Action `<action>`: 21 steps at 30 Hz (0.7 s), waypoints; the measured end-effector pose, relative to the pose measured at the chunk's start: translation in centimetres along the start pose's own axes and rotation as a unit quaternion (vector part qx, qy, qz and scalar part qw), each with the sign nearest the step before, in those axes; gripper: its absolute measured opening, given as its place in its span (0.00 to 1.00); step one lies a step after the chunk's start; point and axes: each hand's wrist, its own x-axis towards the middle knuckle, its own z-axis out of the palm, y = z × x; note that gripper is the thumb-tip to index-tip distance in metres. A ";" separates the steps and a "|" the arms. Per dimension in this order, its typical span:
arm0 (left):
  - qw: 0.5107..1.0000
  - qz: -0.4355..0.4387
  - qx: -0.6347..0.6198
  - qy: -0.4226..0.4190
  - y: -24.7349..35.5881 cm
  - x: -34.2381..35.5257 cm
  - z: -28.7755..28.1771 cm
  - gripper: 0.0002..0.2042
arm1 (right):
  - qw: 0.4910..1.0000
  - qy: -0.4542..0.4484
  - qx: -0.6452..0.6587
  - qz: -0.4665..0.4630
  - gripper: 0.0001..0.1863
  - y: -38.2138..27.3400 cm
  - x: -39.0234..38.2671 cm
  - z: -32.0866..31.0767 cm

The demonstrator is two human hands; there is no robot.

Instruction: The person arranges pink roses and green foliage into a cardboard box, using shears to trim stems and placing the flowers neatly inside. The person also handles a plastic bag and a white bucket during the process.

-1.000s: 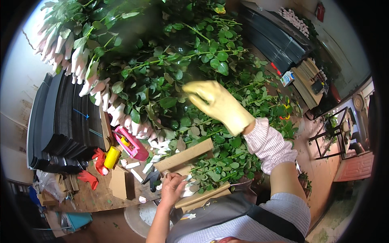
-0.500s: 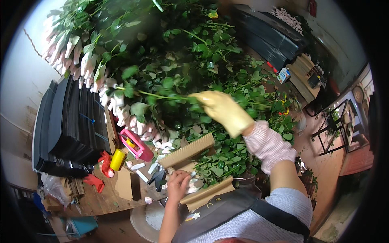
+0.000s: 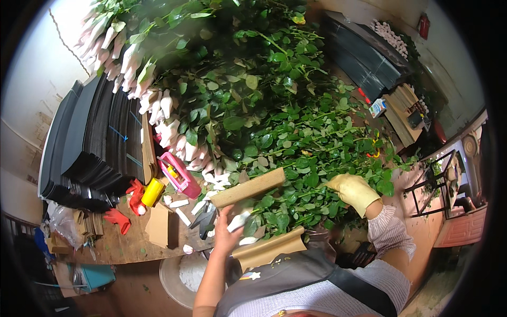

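Observation:
My bare left hand [image 3: 227, 232] curls round a rose bud [image 3: 239, 221] sleeved in white netting, at the table's near edge. Farther right, my right hand [image 3: 355, 193], in a yellow rubber glove, closes over a leafy rose stem; foliage partly hides its fingertips. Between the hands lie rose stems with green leaves [image 3: 290, 211]. A corrugated cardboard strip [image 3: 251, 187] stands on their far side, and brown cardboard [image 3: 272, 249] bends up on the near side. Beyond is a large heap of roses [image 3: 232, 95], its netted buds [image 3: 171, 134] pointing left.
Dark sheets [image 3: 97, 140] are stacked at left. A pink carrier [image 3: 180, 177], a yellow roll [image 3: 153, 192], red gloves [image 3: 117, 220] and black-handled scissors [image 3: 206, 222] lie on the wooden table [image 3: 127, 248]. A round basin [image 3: 177, 277] stands below its edge. More dark stacks [image 3: 364, 58] stand far right.
My right hand has come down and right, bringing the rose from over the heap to between the cardboard pieces. My left hand now has a netted bud in it. The view has shifted slightly.

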 end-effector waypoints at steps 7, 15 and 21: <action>0.996 0.077 0.018 -0.039 2.0 0.5 -0.5 0.27 | 0.967 -0.213 -0.112 0.083 0.25 0.8 3.9 -1.1; 0.993 0.067 0.056 -0.078 1.9 0.3 -0.7 0.26 | 0.967 0.204 -0.072 -0.137 0.20 -4.7 16.4 -10.8; 0.993 0.051 0.047 -0.096 2.0 0.7 -0.3 0.26 | 0.940 0.288 -0.179 0.037 0.13 -6.6 34.1 -9.0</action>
